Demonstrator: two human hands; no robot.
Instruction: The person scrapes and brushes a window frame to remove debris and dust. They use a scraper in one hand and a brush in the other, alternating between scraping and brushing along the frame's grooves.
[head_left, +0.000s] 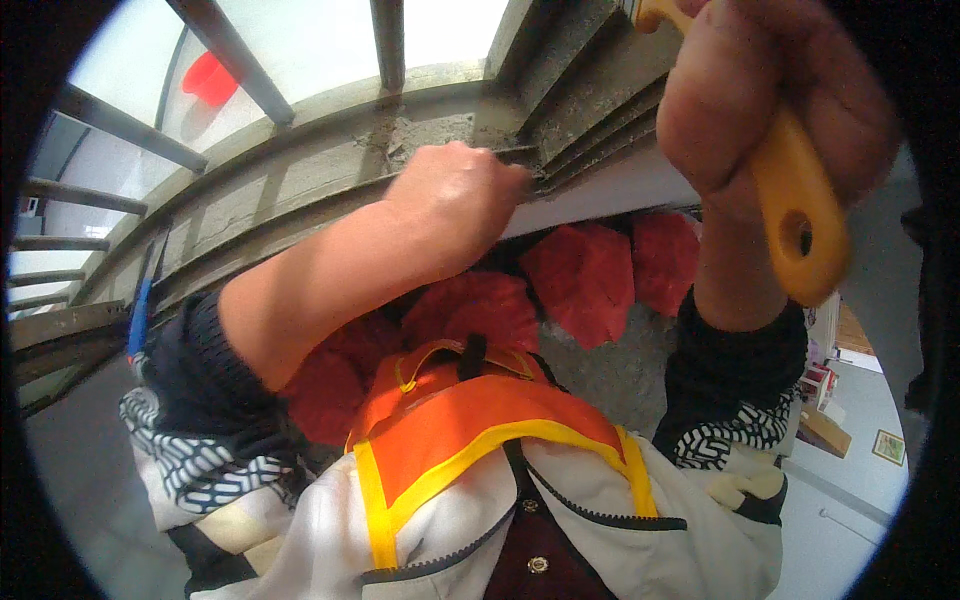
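Note:
My right hand (772, 112) is raised close to the camera at the upper right, closed around a yellow handle (802, 210) with a hanging hole at its lower end. The working end of that tool is cut off at the top of the view. My left hand (461, 195) is bent over the inner edge of a weathered window sill (322, 161). Its fingers are curled away from me, so whether they grip anything is hidden. Pale, crumbly residue (435, 135) lies on the sill just beyond that hand.
Bars (232, 60) stand along the sill's outer side, with a red container (211, 78) beyond them. A blue-handled tool (139, 315) with a slim metal end lies at the left, near my sleeve. Red, irregular flat pieces (585, 281) lie below the sill. A stepped frame (600, 90) rises at right.

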